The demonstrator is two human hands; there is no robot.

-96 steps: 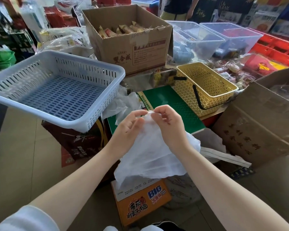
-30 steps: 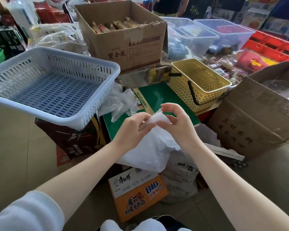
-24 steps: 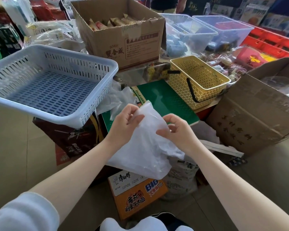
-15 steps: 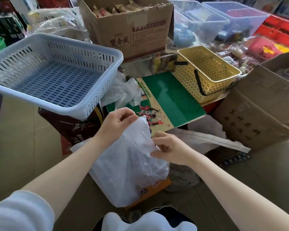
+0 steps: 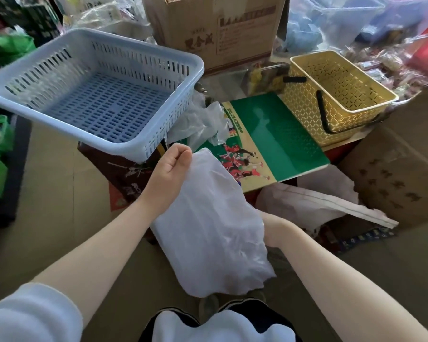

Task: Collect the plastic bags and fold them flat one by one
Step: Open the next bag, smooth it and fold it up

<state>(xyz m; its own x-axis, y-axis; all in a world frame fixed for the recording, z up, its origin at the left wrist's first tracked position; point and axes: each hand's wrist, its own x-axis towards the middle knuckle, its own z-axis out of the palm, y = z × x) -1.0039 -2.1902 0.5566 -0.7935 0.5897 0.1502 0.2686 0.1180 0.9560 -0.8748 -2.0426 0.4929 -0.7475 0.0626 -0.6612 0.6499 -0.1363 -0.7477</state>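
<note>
Here, blue basket [image 5: 94,95] upper left, empty. White plastic bag [image 5: 213,225] hangs mid-frame before it, over the floor. Left hand [image 5: 169,169] pinches bag's top edge. Right hand behind bag; grip cannot be told.

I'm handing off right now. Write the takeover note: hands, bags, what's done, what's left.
Left hand: pinches the top edge of the white plastic bag, which hangs in the air.
Right hand: mostly hidden behind the bag's lower right side; grip cannot be told.
A crumpled clear bag lies on the green board beside the blue basket.
Done: no folded bag visible.
Left: fold the held bag flat, then the crumpled one.
</note>
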